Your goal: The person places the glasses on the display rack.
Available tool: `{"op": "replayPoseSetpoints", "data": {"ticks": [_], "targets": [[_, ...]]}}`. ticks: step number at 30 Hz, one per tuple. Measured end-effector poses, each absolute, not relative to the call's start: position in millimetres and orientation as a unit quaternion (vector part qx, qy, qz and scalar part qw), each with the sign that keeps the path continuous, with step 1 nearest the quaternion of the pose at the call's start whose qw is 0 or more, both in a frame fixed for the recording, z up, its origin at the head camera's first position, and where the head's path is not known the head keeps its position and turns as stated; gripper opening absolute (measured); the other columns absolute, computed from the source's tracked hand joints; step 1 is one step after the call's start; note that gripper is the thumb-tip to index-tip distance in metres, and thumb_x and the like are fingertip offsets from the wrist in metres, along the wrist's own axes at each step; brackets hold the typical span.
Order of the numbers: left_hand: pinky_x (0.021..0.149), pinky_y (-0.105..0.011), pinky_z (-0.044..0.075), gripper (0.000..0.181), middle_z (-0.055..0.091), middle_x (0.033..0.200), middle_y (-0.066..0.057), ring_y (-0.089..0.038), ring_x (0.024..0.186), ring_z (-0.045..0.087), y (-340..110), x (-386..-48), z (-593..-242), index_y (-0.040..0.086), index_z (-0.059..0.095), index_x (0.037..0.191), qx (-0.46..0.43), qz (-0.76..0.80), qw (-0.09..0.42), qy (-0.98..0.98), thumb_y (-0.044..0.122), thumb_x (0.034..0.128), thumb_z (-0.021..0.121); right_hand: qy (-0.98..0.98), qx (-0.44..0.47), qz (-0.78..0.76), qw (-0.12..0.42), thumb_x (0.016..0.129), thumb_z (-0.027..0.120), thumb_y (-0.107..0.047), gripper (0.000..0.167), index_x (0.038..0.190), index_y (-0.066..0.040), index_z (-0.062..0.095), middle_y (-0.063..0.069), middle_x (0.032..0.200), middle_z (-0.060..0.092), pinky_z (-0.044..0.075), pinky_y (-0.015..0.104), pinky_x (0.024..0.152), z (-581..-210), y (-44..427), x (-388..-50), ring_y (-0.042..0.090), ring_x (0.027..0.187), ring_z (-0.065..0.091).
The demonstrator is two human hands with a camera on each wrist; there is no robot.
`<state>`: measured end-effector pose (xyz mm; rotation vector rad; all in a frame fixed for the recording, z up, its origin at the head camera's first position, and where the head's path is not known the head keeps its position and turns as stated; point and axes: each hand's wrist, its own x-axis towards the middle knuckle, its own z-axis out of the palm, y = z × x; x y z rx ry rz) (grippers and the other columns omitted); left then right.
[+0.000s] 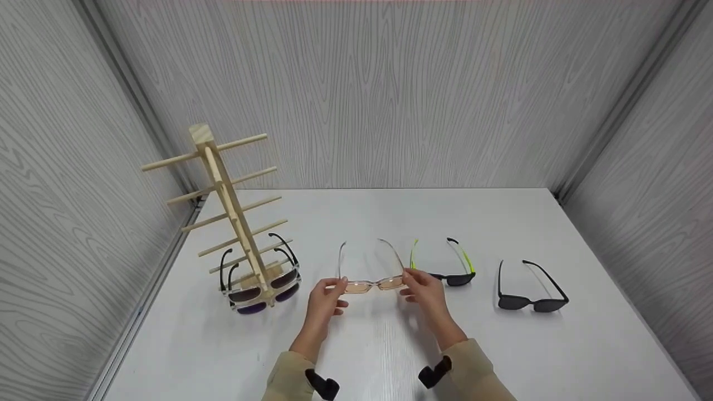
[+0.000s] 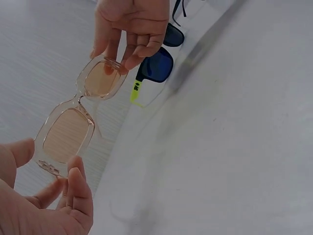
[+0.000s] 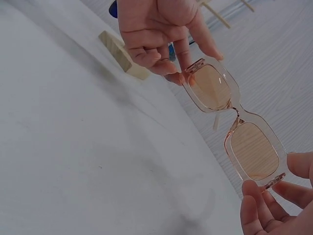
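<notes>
A pair of clear-framed sunglasses with pale orange lenses (image 1: 358, 287) is held up above the white table, its temples unfolded and pointing away from me. My left hand (image 1: 323, 305) pinches one outer end of the frame between thumb and fingers. The opposite end is pinched by my right hand (image 1: 428, 295). In the left wrist view both orange lenses (image 2: 68, 134) show between the two hands. Just behind my right hand lie black sunglasses with yellow-green temples (image 1: 460, 279), partly hidden by it.
A wooden display rack (image 1: 234, 214) with several crossbars leans at the left. Two pairs of clear-framed, dark-lensed sunglasses (image 1: 245, 295) hang low on it. Black sunglasses (image 1: 548, 305) lie unfolded at the right. Grey wood-grain panels (image 1: 367, 100) enclose the white table (image 1: 356, 223).
</notes>
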<state>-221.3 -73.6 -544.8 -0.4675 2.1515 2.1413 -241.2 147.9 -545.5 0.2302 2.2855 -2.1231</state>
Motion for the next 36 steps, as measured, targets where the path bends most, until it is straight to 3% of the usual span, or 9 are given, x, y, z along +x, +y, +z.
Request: {"op": "replayPoseSetpoints", "data": {"ticks": [16,27,30,36], "targets": [[0.059,-0.029,0.05,0.051,0.059,0.097,-0.011,-0.017,0.067,0.061,-75,-201,-529,0.003,0.055,0.114,-0.122,0.684,0.001,0.719,0.044,0.085,0.065,0.716,0.083,-0.692,0.026,0.09,0.063,-0.027,0.042,0.123,-0.001,0.057,0.012,0.104,0.064,0.052,0.033,0.07,-526,148,-230,0.022,0.081,0.065],[0.062,-0.032,0.051,0.049,0.06,0.094,-0.01,-0.024,0.07,0.063,-78,-189,-516,0.002,0.055,0.115,-0.109,0.695,-0.021,0.711,0.039,0.0843,0.067,0.718,0.04,-0.695,0.019,0.093,0.058,-0.015,0.039,0.125,0.008,0.052,0.016,0.103,0.064,0.052,0.038,0.074,-486,142,-207,0.034,0.088,0.063],[0.061,-0.032,0.05,0.049,0.06,0.092,-0.009,-0.021,0.068,0.063,-80,-186,-511,0.0,0.055,0.115,-0.1,0.701,-0.025,0.706,0.036,0.0847,0.068,0.712,0.035,-0.701,0.016,0.093,0.058,-0.014,0.039,0.124,0.008,0.053,0.017,0.104,0.063,0.052,0.038,0.074,-481,140,-205,0.034,0.088,0.063],[0.061,-0.032,0.05,0.046,0.06,0.09,-0.009,-0.022,0.068,0.063,-84,-180,-498,-0.003,0.053,0.115,-0.093,0.706,-0.023,0.702,0.029,0.0859,0.068,0.695,0.03,-0.718,0.009,0.089,0.064,-0.023,0.043,0.122,0.004,0.057,0.012,0.098,0.065,0.052,0.033,0.069,-496,142,-215,0.025,0.08,0.064]]}}
